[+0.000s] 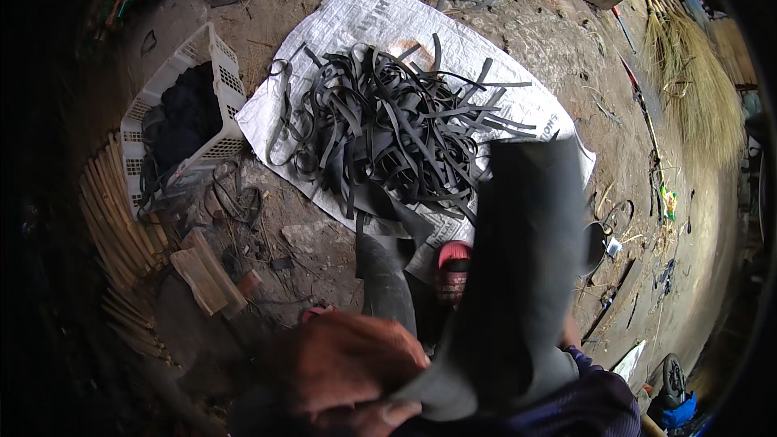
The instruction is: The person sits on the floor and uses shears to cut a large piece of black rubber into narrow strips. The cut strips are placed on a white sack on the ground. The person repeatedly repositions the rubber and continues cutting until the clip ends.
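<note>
A broad piece of black rubber sheet (518, 251) rises in front of me, its upper part blurred. My left hand (364, 372) pinches its lower end, with the thumb on the near edge. Of my right hand, only a sliver of what seems to be skin (571, 330) shows past the rubber's right edge, above a purple sleeve; the fingers are hidden. Beyond lies a tangled heap of black rubber strips (388, 121) on a white woven sack (340, 12). Another wider rubber piece (384, 275) hangs or lies between the heap and my left hand.
A white plastic crate (231, 93) holding dark material stands at the left, beside bamboo sticks (109, 202) and a wooden block (206, 271). A pink slipper (452, 271) sits at the sack's near edge. Dry broom grass (696, 81) leans at the far right.
</note>
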Demonstrator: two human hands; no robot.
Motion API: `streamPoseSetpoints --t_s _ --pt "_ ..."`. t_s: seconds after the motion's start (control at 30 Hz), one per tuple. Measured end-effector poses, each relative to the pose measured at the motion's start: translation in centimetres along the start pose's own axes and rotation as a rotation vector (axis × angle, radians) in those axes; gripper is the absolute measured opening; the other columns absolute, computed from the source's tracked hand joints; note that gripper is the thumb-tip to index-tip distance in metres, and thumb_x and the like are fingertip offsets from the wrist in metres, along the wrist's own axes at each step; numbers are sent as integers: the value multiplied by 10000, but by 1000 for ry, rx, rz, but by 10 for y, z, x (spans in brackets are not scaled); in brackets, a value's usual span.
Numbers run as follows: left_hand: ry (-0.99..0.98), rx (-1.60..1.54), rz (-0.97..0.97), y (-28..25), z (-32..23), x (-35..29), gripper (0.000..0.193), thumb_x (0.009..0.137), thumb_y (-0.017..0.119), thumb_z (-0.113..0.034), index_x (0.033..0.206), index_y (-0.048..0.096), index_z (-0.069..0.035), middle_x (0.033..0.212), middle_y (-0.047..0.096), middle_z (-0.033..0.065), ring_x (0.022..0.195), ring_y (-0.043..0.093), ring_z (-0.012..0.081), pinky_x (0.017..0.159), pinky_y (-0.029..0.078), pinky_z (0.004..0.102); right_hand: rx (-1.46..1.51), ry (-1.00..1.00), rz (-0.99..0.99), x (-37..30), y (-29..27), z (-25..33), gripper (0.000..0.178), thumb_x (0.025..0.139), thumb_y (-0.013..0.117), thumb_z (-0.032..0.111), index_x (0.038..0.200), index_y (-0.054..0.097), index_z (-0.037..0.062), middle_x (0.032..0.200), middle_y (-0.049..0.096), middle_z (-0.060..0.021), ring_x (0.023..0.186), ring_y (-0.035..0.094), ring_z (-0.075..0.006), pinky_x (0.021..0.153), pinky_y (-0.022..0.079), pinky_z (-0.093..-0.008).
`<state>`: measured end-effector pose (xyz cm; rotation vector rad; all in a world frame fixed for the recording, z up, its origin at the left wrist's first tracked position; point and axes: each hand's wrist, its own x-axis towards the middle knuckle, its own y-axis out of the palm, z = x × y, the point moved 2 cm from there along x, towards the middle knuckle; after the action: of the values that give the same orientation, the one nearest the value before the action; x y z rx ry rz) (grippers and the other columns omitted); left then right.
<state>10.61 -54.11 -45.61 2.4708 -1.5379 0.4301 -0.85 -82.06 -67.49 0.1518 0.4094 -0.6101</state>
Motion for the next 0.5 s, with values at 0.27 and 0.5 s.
streamPoseSetpoints --t_s 0.27,0.5 --pt "-75 -154 -368 -13 5 8 287 905 704 -154 1046 661 91 949 715 197 834 719 310 787 587 407 -14 -29 94 -3 11 8 200 965 739 202 1010 664 23 866 637 -12 787 575 -124 664 447 -303" --pt "-43 53 -825 -193 61 136 507 1064 559 -420 1307 613 21 1213 708 166 1029 719 254 937 581 437 -134 -68 242 1 34 -9 265 954 735 286 985 655 35 844 628 -23 791 574 -110 714 453 -298"
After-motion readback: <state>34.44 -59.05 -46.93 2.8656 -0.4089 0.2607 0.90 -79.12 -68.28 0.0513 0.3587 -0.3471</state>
